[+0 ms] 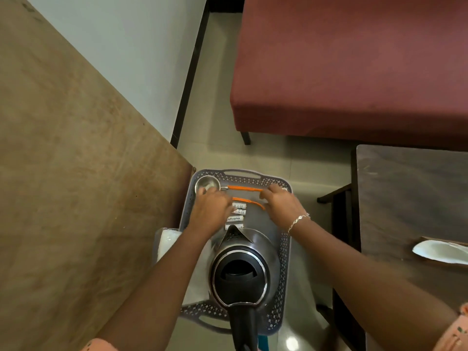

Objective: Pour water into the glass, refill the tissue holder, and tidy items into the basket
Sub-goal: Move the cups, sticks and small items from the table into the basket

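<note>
Head view: tidying well along, judging by kettle [244,269], batteries [236,215], steel measuring cup [208,184] inside grey basket [285,259]. Left hand [211,209] loosely spread at 11 o'clock; right hand [281,205] pinching orange-handled utensil [244,188]. Glass unseen.

Basket [285,262] sits low between the brown tabletop [76,173] on the left and a dark tabletop [410,198] on the right; open floor [266,155] beyond its far rim.

Near half blocked by the kettle [243,269], handle pointing toward the viewer.

Far half crowded: steel bowl [207,184] in the far-left corner, two orange-handled tools [244,188] across the far wall, white batteries [236,215] in a row mid-floor.

Bare basket floor shows right of the batteries.

Both hands, left [211,211] and right [281,203], occupy the far half.

Red couch [354,67] stands well beyond.
</note>
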Motion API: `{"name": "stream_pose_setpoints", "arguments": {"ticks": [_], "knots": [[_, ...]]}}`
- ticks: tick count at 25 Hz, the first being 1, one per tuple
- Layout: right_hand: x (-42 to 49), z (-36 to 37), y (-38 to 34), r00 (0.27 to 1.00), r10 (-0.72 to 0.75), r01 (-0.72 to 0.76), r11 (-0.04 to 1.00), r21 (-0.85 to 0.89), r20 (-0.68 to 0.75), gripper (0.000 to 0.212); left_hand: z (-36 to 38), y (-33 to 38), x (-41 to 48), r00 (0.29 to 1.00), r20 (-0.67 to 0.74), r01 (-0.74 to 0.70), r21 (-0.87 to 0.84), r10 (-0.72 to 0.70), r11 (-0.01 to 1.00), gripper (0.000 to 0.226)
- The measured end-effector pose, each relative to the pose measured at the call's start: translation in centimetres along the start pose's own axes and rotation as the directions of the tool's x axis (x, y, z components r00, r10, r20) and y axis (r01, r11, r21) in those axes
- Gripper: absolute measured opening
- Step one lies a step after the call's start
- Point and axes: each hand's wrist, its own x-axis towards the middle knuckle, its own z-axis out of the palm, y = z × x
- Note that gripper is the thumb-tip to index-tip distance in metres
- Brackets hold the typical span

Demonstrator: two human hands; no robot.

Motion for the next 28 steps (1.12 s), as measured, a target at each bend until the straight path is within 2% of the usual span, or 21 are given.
{"name": "stream_pose_setpoints", "arguments": {"ticks": [2, 4, 7, 11, 13, 16, 19, 23, 28], "knots": [[-3.0, -2.1, 0.1, 0.996, -0.053, 0.050, 0.998, -0.033, -0.077, 0.022, -1.7, 0.0, -1.3, 0.980, -0.118, 0.126, -0.245, -0.158, 0.961, 0.022], [-5.9, -4.2, 0.6, 0.986, -0.108, 0.095, 0.990, -0.103, -0.128, 0.028, -3.5, 0.8, -3.0, 0.938, -0.209, 0.181, -0.385, -0.276, 0.905, 0.022], [-10.3, -7.8, 1.7, 0.972, -0.142, 0.112, 0.980, -0.162, -0.188, 0.036, -6.8, 4.3, -5.6, 0.886, -0.335, 0.176, -0.395, -0.320, 0.902, 0.023], [-17.3, -12.0, 4.2, 0.947, -0.097, 0.041, 0.982, -0.185, -0.306, 0.038, -9.8, 11.4, -9.8, 0.824, -0.452, 0.137, -0.425, -0.341, 0.895, 0.035], [-20.7, -13.5, 6.1, 0.943, -0.071, 0.002, 0.978, -0.208, -0.325, 0.042, -10.1, 15.3, -11.7, 0.819, -0.477, 0.106, -0.420, -0.319, 0.901, 0.042], [-24.3, -15.3, 8.9, 0.951, -0.034, -0.048, 0.967, -0.252, -0.308, 0.053, -10.3, 20.9, -13.4, 0.883, -0.399, 0.079, -0.393, -0.247, 0.916, 0.057], [-27.2, -16.4, 12.1, 0.961, 0.031, -0.112, 0.952, -0.284, -0.274, 0.072, -9.9, 26.8, -14.1, 0.947, -0.301, 0.043, -0.233, -0.114, 0.972, 0.078], [-30.5, -17.4, 15.0, 0.968, 0.087, -0.143, 0.962, -0.231, -0.237, 0.079, -9.8, 33.2, -15.0, 0.977, -0.209, 0.003, -0.128, -0.030, 0.992, 0.086], [-33.3, -17.6, 17.6, 0.959, 0.133, -0.181, 0.967, -0.180, -0.250, 0.078, -9.3, 37.1, -16.1, 0.991, -0.131, -0.009, -0.009, 0.007, 1.000, 0.087]]}}
